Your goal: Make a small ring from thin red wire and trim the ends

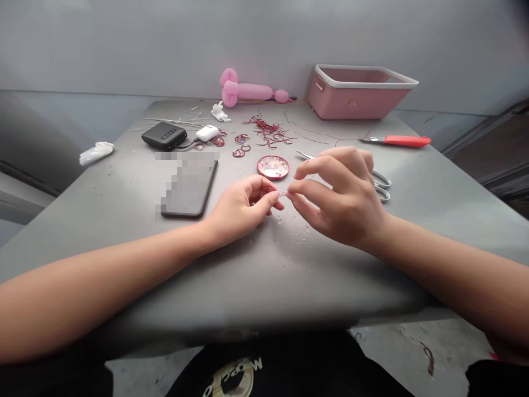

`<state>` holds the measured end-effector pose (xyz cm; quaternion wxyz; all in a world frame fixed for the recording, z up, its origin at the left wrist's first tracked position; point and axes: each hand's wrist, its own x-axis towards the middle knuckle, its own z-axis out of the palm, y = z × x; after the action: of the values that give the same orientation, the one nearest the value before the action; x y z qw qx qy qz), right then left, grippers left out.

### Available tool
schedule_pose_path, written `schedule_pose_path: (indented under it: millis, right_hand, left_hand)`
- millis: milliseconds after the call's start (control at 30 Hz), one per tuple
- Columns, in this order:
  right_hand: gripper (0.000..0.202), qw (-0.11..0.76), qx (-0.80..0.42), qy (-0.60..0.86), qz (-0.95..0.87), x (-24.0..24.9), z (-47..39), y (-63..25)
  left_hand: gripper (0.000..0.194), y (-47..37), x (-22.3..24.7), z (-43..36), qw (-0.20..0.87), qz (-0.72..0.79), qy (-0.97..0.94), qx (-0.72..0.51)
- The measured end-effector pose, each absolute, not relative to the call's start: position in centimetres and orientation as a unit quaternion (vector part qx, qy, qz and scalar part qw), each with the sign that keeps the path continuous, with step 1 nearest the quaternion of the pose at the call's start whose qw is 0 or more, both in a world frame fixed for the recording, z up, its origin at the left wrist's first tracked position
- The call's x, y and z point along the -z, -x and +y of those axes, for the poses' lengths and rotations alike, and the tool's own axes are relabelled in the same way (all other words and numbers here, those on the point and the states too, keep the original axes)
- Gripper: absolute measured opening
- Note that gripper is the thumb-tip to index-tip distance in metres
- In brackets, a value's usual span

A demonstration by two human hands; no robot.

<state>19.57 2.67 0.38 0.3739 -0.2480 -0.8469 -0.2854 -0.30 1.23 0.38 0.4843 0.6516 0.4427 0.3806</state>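
Between my two hands is a thin dark red wire (282, 194), small and hard to make out. My left hand (243, 209) pinches it between thumb and fingers, with part of the wire curving over the fingers. On the other side, the thumb and index finger of my right hand (341, 198) close on its right end. Just behind the fingertips lies a round red-rimmed dish (273, 167) of pale and pink beads. Scissors (382, 186) lie partly hidden behind my right hand. Further back are a pile of short red wire pieces (268, 129) and several red rings (242, 150).
A phone (188, 187) lies left of my left hand, below a black power bank (164, 136) and a white earphone case (207, 133). At the back stand a pink balloon (254, 91) and a pink bin (351, 102). A red-handled cutter (407, 141) lies right; crumpled tissue (96, 153) left.
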Motion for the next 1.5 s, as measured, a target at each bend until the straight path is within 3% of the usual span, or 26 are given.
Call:
schedule_pose_path:
  millis: [167,567,767,933,1033,1267,1500]
  right_hand:
    - [0.011,0.344,0.233,0.242,-0.877,-0.4,2.7,-19.6]
    - [0.013,0.42,0.03,0.294,-0.858,-0.7,2.0,-19.1]
    - [0.022,0.378,-0.225,0.412,-0.798,-1.8,1.2,-18.7]
    - [0.029,0.344,-0.375,0.381,-0.772,-1.9,1.5,-18.8]
    - [0.025,0.35,-0.387,0.358,-0.774,-1.7,1.7,-18.8]
    - [0.021,0.39,-0.241,0.347,-0.818,-1.4,1.5,-18.5]
    - [0.019,0.424,-0.408,0.391,-0.708,-2.0,2.1,-18.9]
  left_hand:
    - [0.016,0.4,-0.6,1.1,0.491,0.426,-0.652,-0.39]
    - [0.025,0.7,0.1,1.5,0.525,0.347,-0.62,-0.468]
    - [0.022,0.8,0.6,1.7,0.548,0.309,-0.617,-0.473]
    - [0.008,0.8,0.5,1.6,0.563,0.28,-0.618,-0.472]
    - [0.01,0.8,0.3,1.5,0.569,0.28,-0.604,-0.483]
    - [0.027,0.6,-0.2,1.3,0.549,0.333,-0.595,-0.484]
    - [0.03,0.8,-0.3,1.3,0.557,0.362,-0.599,-0.448]
